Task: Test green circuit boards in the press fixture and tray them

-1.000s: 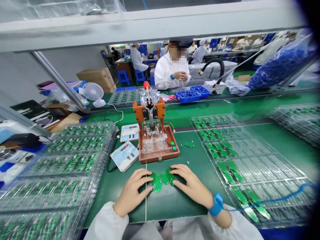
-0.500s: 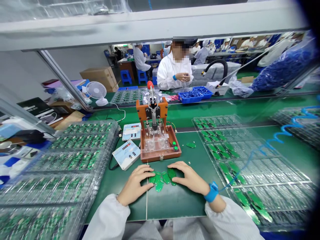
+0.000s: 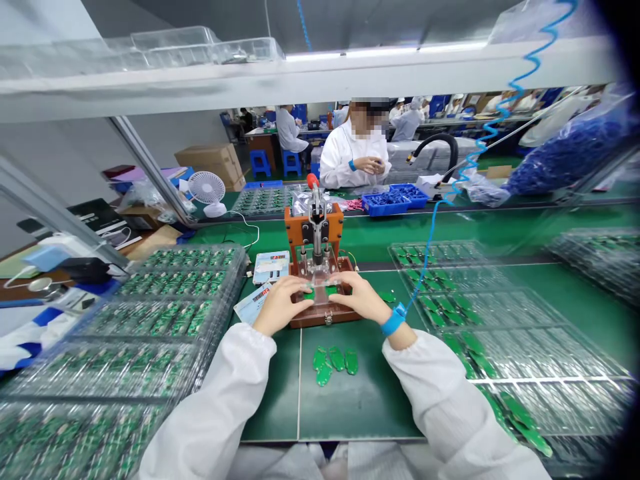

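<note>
At the clear plate of the orange toggle-clamp test fixture, my left hand pinches a green circuit board between thumb and fingers. Just to its right, my right hand is closed on another green circuit board; a blue strap rings that wrist. Both boards lie over the fixture's bed, partly hidden by my fingers; whether they are seated I cannot tell. Several loose green boards rest on the green mat in front of the fixture.
Stacked clear trays of boards stand at left, and a partly filled clear tray lies at right. Two small display boxes sit beside the fixture. A coiled blue cord rises from my right wrist. A co-worker sits opposite.
Both hands have moved forward from the loose boards on the mat to the fixture's bed, each with a board. The camera view has tilted up slightly.
</note>
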`<state>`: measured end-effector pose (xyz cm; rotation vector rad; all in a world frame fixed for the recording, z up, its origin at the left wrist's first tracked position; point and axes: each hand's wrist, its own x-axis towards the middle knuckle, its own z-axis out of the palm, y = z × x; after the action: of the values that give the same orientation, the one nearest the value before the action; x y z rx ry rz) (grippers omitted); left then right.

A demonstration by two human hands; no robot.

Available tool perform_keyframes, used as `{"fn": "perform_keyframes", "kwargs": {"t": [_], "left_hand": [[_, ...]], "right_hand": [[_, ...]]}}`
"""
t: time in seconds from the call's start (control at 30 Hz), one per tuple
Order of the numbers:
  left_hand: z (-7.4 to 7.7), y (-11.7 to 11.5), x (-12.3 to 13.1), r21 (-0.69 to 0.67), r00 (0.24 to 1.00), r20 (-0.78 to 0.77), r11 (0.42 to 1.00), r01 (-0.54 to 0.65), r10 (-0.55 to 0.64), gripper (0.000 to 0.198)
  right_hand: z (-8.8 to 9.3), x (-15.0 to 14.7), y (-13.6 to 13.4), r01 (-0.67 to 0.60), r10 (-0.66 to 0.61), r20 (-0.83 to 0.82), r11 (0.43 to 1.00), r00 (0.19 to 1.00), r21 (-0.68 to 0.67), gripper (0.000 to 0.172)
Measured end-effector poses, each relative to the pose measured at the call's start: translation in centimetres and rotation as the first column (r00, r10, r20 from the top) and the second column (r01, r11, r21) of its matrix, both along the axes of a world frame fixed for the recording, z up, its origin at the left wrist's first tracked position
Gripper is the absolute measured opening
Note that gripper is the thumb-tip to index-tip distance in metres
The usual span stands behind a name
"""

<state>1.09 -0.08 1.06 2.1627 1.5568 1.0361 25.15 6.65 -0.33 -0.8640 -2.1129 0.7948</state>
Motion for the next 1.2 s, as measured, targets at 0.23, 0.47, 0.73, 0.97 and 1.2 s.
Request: {"fn": "perform_keyframes", "kwargs": {"t": [0.23, 0.47, 0.73, 0.97, 1.2], "left_hand": [[-0.9, 0.1, -0.1, 0.003, 1.000, -0.022, 1.000, -0.009, 0.009, 0.016], [-2.0, -0.5, 0.2, 0.101, 0.999, -0.039, 0.995, -0.008, 0.012, 0.012], [-5.0, -3.2, 2.5, 0.298, 0.980, -0.068, 0.941, -0.158, 0.186, 0.028], [-5.3, -6.6, 4.9, 0.429, 0.991, -0.067, 0.900, -0.076, 0.116, 0.027], [-5.4, -7.0, 5.0, 0.412, 0.996, -0.073, 0.911, -0.016, 0.050, 0.020]], "right_hand": [[-1.3, 0.2, 0.3, -0.035, 0.035, 0.012, 0.999, 0.999, 0.026, 0.032], [-1.6, 0.3, 0.5, -0.049, 0.049, 0.004, 0.997, 0.999, 0.065, 0.027], [-1.9, 0.4, 0.5, -0.070, 0.070, -0.005, 0.994, 0.998, 0.081, 0.023], [-2.7, 0.5, -0.3, -0.034, 0.034, 0.004, 0.996, 0.999, 0.083, 0.022], [-2.7, 0.5, -0.4, -0.028, 0.028, 0.007, 0.997, 1.000, 0.073, 0.024]]}}
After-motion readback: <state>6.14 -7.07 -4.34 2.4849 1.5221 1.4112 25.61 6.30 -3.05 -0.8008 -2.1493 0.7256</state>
